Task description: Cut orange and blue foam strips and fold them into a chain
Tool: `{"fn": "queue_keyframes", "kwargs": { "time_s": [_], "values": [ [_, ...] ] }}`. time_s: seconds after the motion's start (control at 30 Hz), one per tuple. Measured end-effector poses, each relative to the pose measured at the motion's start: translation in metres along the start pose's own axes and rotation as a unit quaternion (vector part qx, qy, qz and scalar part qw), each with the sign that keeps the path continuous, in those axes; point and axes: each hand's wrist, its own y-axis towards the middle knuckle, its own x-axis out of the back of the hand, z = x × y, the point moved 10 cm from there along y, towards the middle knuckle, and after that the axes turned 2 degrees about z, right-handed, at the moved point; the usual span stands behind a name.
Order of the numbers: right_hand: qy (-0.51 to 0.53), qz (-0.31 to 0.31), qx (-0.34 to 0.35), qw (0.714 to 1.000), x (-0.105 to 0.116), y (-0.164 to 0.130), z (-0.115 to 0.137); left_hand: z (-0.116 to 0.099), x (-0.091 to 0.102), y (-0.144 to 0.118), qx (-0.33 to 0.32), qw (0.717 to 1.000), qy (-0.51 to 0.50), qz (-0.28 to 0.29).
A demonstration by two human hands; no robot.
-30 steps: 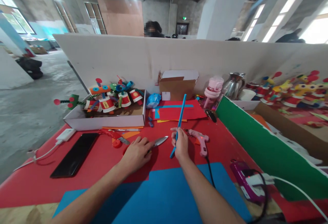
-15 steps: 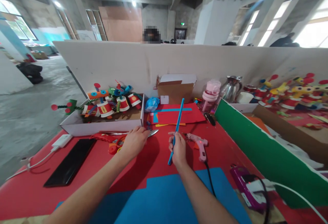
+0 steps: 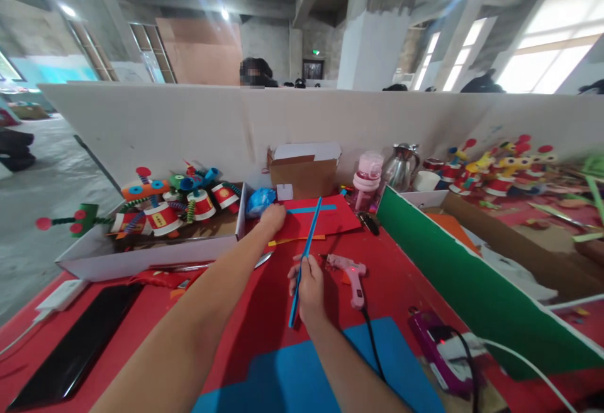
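Head cam: my right hand is gripping a thin blue paper strip w/ fingers clamped; left hand is reaching onto red paper sheets (fingers look loosely curled, can't tell more). Next probably needs a careful pinch.

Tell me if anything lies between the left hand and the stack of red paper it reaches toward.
Nothing visible does. The left hand is already at the near left edge of the red paper stack, beside the blue plastic bag. The right hand holds the blue strip off to the side.
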Motion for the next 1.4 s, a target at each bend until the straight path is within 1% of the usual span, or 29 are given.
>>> {"fn": "queue_keyframes", "kwargs": {
  "time_s": [0.1,0.2,0.27,0.33,0.43,0.5,0.6,0.63,0.7,0.73,0.83,0.9,0.97,1.07,1.17,1.27,1.33,1.4],
  "values": [
    [0.006,0.001,0.002,1.0,0.0,0.0,-0.001,0.004,-0.007,0.009,0.028,1.0,0.009,0.005],
    [0.008,0.0,-0.004,1.0,-0.001,-0.001,-0.003,0.005,-0.008,0.01,0.039,0.999,0.007,-0.001],
    [0.008,-0.002,-0.006,1.0,0.0,0.0,-0.003,0.003,-0.005,0.008,0.041,0.999,-0.003,-0.015],
    [0.006,-0.007,-0.004,1.0,0.001,0.0,-0.003,0.002,0.004,0.004,0.042,0.998,-0.02,-0.038],
    [0.002,-0.012,0.003,1.0,0.003,0.001,0.0,0.004,0.021,-0.01,0.048,0.994,-0.053,-0.082],
    [-0.003,-0.009,0.008,1.0,0.002,0.001,0.001,0.01,0.029,-0.026,0.054,0.989,-0.094,-0.105],
    [-0.005,-0.006,0.016,1.0,0.002,0.002,0.003,0.022,0.031,-0.061,0.052,0.975,-0.181,-0.12],
    [-0.007,-0.007,0.02,1.0,0.002,0.002,0.004,0.028,0.029,-0.075,0.056,0.966,-0.221,-0.121],
    [-0.011,-0.013,0.031,0.999,0.004,0.002,0.007,0.042,0.019,-0.105,0.069,0.914,-0.382,-0.117],
    [-0.014,-0.016,0.035,0.999,0.006,0.002,0.009,0.047,0.013,-0.119,0.076,0.888,-0.44,-0.112],
    [-0.022,-0.012,0.036,0.999,0.006,0.004,0.01,0.059,-0.006,-0.16,0.106,0.824,-0.549,-0.09],
    [-0.031,-0.001,0.029,0.999,0.004,0.004,0.009,0.062,-0.018,-0.182,0.125,0.79,-0.597,-0.064],
    [-0.042,0.015,0.019,0.999,0.0,0.003,0.007,0.063,-0.026,-0.197,0.131,0.776,-0.616,-0.049],
    [-0.058,0.045,0.007,0.997,-0.007,-0.001,0.003,0.062,-0.03,-0.208,0.11,0.772,-0.624,-0.043],
    [-0.075,0.069,0.003,0.995,-0.014,-0.004,0.002,0.059,-0.034,-0.211,0.1,0.759,-0.642,-0.035],
    [-0.103,0.079,0.01,0.991,-0.016,-0.004,0.003,0.058,-0.036,-0.212,0.098,0.741,-0.663,-0.035],
    [-0.142,0.083,0.014,0.986,-0.015,-0.001,0.005,0.057,-0.037,-0.213,0.095,0.731,-0.674,-0.035],
    [-0.208,0.087,0.02,0.974,-0.012,0.003,0.007,0.056,-0.035,-0.216,0.091,0.732,-0.675,-0.037]
  ]
}}
